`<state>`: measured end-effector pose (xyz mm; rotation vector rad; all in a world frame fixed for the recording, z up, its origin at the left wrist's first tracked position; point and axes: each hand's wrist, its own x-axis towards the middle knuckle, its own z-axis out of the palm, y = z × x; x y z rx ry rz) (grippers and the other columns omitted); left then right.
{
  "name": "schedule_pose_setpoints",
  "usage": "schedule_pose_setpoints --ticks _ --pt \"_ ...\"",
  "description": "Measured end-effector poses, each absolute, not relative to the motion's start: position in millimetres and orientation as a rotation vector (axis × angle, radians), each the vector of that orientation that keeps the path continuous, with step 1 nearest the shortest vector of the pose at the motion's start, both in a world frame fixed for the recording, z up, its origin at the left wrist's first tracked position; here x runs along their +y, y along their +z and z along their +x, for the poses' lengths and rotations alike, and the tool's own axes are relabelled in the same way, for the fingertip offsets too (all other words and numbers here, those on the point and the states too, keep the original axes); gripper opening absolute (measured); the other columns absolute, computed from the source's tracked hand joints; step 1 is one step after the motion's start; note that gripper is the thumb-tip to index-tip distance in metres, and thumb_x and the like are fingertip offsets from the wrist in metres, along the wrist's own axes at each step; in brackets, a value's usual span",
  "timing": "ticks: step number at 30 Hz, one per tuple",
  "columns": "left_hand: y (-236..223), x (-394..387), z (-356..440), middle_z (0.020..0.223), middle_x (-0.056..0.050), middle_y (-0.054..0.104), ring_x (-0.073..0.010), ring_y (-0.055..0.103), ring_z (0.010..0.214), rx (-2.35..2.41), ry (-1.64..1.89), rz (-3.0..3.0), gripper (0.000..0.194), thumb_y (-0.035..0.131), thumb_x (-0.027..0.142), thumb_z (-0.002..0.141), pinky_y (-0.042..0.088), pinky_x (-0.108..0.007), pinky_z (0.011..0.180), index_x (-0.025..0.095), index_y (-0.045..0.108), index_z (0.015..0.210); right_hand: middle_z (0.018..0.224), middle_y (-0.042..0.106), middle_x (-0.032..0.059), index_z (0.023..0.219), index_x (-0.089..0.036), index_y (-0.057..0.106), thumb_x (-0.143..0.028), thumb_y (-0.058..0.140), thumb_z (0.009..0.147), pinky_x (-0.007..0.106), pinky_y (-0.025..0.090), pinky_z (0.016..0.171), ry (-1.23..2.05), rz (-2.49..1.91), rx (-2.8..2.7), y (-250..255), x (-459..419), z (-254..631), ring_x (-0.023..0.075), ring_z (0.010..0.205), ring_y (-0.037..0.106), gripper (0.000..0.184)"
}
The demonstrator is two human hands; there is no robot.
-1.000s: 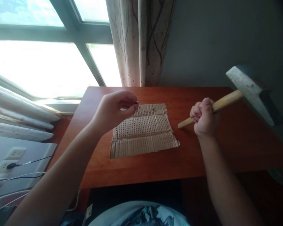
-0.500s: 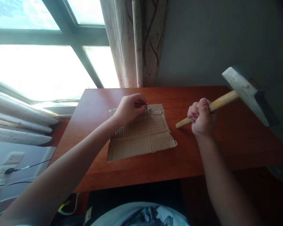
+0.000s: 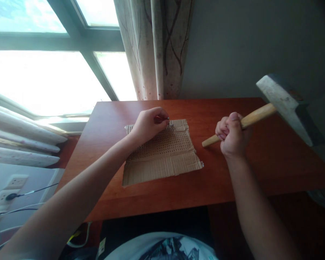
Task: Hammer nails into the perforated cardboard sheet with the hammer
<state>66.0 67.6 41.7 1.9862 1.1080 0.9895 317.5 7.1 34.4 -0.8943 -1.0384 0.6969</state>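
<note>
A piece of corrugated cardboard lies flat on the brown table, its upper part pierced by rows of small holes. Over the cardboard's far edge, my left hand has thumb and forefinger pinched together. A tiny shiny speck shows at those fingertips, too small to name. My right hand is wrapped round the wooden handle of a hammer. The hammer is raised to the right of the cardboard, its metal head up and away from the table. The handle's butt end points toward the cardboard without touching it.
The brown wooden table stands against a grey wall. At the back left are a window and patterned curtains. A wall socket with a plug and cables sits at the lower left.
The hammer head has shifted very slightly to the right. My left hand keeps its pinch in the same spot, and the cardboard has stayed in place.
</note>
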Motion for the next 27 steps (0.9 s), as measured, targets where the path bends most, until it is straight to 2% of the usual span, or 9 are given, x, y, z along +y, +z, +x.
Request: schedule_pose_setpoints --ticks 27 --pt "32.8 62.1 66.9 0.076 -0.001 0.073 -0.0099 0.063 0.066 1.145 1.051 2.032 0.007 0.067 0.019 0.078 0.052 -0.021 0.065 0.015 0.071 0.082 0.046 0.025 -0.0086 0.056 -0.023 0.03 -0.052 0.065 0.089 0.024 0.015 0.036 0.702 -0.926 -1.083 38.2 6.0 315.3 0.0058 0.036 0.025 0.057"
